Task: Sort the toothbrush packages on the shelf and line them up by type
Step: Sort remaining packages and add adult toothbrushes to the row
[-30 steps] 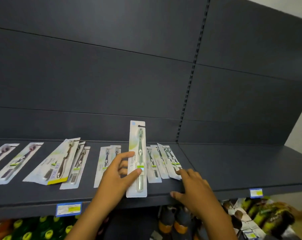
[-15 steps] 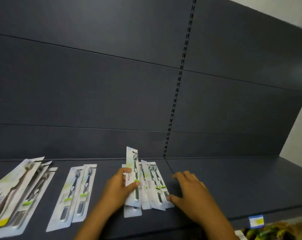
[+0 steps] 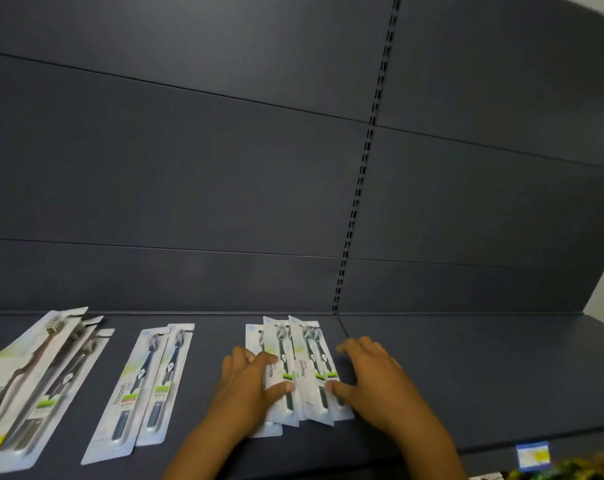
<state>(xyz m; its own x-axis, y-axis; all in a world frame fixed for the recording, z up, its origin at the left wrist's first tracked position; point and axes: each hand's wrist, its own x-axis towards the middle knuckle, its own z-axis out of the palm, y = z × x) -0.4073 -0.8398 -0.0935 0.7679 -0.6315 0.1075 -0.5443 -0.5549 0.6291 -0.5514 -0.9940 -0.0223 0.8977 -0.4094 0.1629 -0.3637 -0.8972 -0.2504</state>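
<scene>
Hands squaring the middle stack of toothbrush packs

Fanned stack of toothbrush packages (image 3: 299,370) lies on the dark shelf (image 3: 467,375) at about 6 o'clock in my head view, long axes running from the front edge toward the back panel, tops splayed slightly apart. It sits directly between my two hands, so neither is nearer; the coming squeeze, as I judge it, turns on that flanking.

My left hand (image 3: 247,386) is at the stack's 9 o'clock side, fingers loosely bent, thumb laid across the leftmost upper pack and pinching it. My right hand (image 3: 370,375) is at the 3 o'clock side, spread fairly wide and flat on the shelf, thumb tip touching the stack's right edge, holding nothing.

Over at 8 o'clock lies a pair of dark-handled packages (image 3: 144,386), well apart from the stack, and farther toward 9 o'clock a larger overlapping group (image 3: 41,379) with a yellow corner. A price tag (image 3: 532,455) hangs on the shelf lip at 4 o'clock.

I reckon the packs want nudging inward to even their edges.
</scene>
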